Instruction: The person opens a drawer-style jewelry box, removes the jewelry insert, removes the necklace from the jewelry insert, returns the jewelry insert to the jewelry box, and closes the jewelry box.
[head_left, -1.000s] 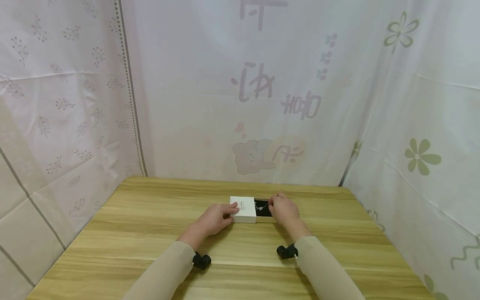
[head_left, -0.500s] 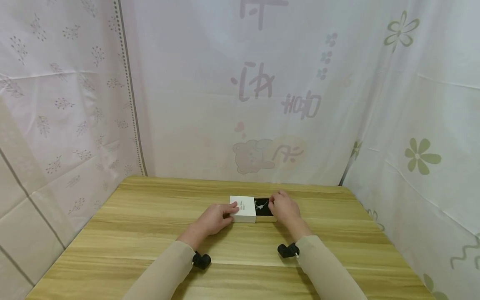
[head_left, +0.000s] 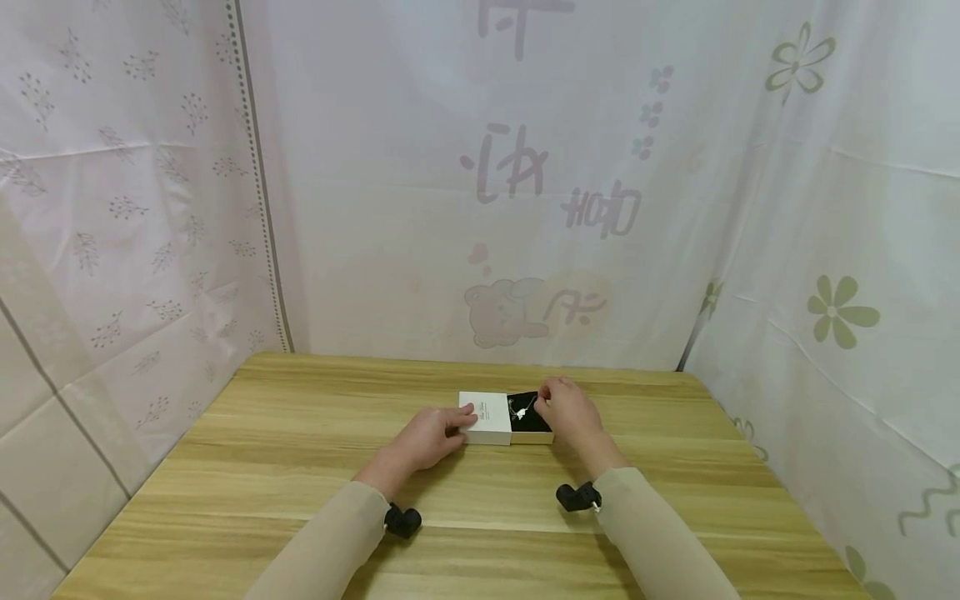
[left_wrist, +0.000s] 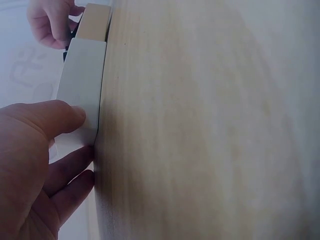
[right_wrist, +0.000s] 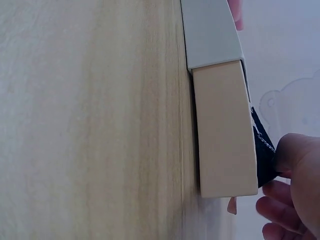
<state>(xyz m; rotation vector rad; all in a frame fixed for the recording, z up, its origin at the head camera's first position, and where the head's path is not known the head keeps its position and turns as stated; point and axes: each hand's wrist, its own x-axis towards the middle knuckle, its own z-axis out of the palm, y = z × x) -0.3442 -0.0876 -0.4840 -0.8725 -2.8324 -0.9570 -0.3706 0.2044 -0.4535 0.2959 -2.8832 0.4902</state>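
A white jewelry box sleeve (head_left: 480,407) with small print lies on the table, its tan drawer (right_wrist: 225,130) slid partly out to the right. My left hand (head_left: 431,437) holds the sleeve's left end, thumb on the near side and fingers around the end and top. Over the drawer's right end, my right hand (head_left: 572,412) pinches the edge of a black insert pad (head_left: 534,423). The pad is tilted, its right side raised above the drawer rim. On it lies a thin silver chain (right_wrist: 263,136) with a pale charm (head_left: 521,413). Part of the pad is hidden by the fingers.
The wood-grain table (head_left: 337,400) extends around the box on every side. Patterned white curtains (head_left: 390,250) hang behind and at both sides. A small black camera (head_left: 577,497) sits on the right wrist, another black camera (head_left: 403,522) on the left.
My right hand has risen slightly, and the black pad's right side has come up out of the drawer with the chain on it. The left hand and sleeve have stayed put.
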